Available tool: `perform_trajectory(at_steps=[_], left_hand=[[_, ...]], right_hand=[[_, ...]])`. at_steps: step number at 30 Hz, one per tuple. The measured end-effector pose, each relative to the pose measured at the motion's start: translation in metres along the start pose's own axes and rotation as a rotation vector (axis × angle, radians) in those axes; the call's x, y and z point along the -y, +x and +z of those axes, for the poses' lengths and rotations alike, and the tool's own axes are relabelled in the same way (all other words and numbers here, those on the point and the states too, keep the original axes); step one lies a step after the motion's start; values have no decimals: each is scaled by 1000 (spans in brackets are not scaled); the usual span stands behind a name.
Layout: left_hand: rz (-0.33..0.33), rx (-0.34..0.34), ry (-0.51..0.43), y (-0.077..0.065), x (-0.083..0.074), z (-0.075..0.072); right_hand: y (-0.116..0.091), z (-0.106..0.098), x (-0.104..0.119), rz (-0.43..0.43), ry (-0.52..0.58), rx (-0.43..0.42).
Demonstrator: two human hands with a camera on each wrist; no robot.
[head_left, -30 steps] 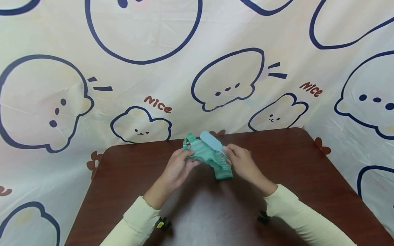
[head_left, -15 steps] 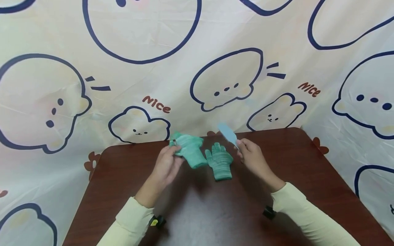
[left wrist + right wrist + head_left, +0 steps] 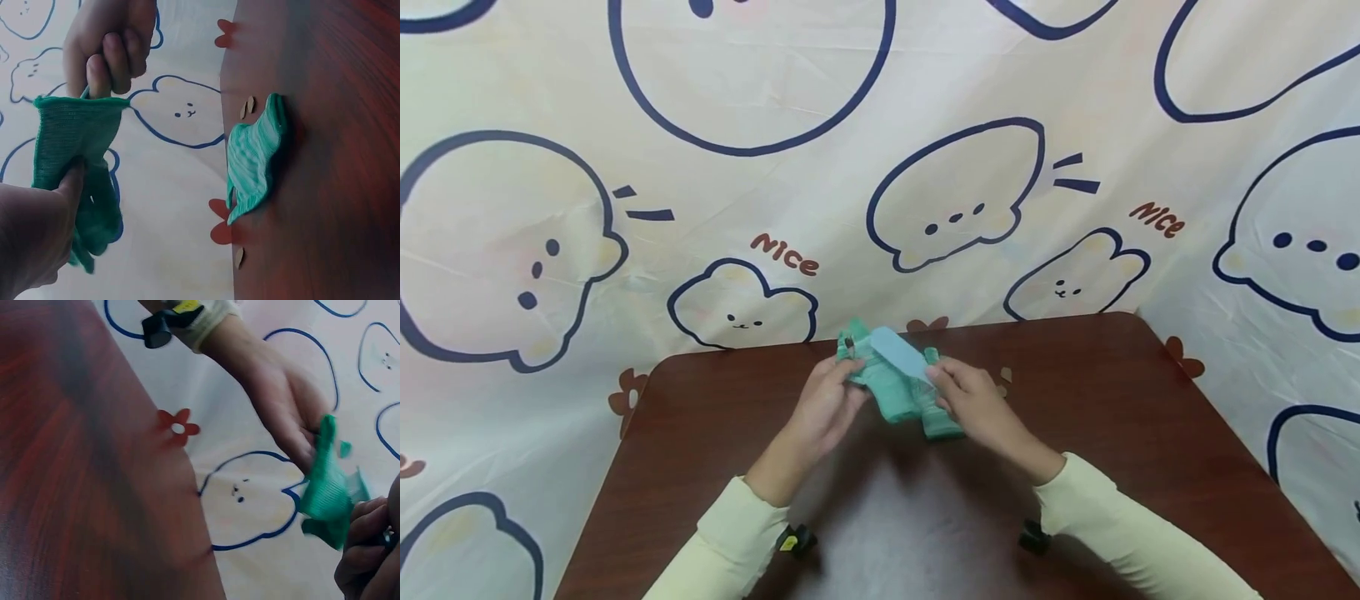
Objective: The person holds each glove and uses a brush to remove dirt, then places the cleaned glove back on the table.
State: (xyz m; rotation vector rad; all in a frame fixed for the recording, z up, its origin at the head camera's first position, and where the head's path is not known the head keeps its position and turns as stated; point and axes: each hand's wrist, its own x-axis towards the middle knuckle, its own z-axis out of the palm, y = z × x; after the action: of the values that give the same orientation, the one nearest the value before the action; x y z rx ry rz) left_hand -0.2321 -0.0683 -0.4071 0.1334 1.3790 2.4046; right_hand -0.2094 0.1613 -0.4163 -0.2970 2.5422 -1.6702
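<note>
My left hand (image 3: 827,404) grips a green striped knit glove (image 3: 887,392) by its finger end, thumb on top. The glove is held above the table, and its cuff points toward the lower right. My right hand (image 3: 977,404) pinches the handle of a light-blue paddle-shaped brush (image 3: 898,352). In the head view the brush's flat head overlaps the held glove; its underside is hidden, so contact cannot be told. A second green glove (image 3: 253,156) lies on the table, partly covered in the head view by the held glove and my right hand.
The dark brown table (image 3: 700,467) has rounded far corners. Small brown flat pieces (image 3: 247,107) lie near the second glove. A pale curtain (image 3: 955,75) printed with cartoon outlines hangs behind and beside the table.
Half a second ago the hands were farther apart, with the brush off to the right of the held glove. Now both have come together, and the brush is over the glove again.
</note>
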Motion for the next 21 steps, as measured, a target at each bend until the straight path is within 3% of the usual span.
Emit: perform_trajectory(at_steps=[8, 15, 17, 21], left_hand=[[-23, 30, -24, -2, 4, -4], [-41, 25, 23, -4, 9, -3], [-37, 12, 39, -5, 8, -4], [1, -23, 55, -5, 3, -7]], right_hand=[[-3, -12, -9, -9, -82, -72], [3, -16, -14, -4, -119, -114], [6, -21, -16, -5, -131, -168], [9, -35, -22, 7, -49, -271]])
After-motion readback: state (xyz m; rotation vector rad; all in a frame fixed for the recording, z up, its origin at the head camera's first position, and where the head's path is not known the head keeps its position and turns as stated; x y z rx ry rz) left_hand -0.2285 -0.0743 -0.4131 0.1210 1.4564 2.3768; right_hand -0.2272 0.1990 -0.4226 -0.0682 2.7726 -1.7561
